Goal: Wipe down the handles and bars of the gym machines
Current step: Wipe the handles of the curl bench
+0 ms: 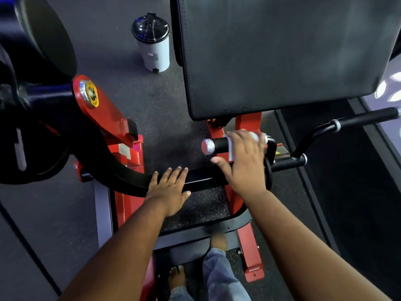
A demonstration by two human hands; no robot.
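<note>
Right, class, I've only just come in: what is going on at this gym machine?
A person is wiping down a gym machine. The right hand presses a white cloth around the black handle with the silver end cap. The left hand rests flat on the black bar below. The other handle, further right, is untouched. A small white pedal bin stands on the floor beyond.

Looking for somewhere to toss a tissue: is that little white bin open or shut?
Shut: the white bin's dark lid sits flat on its rim.
</note>
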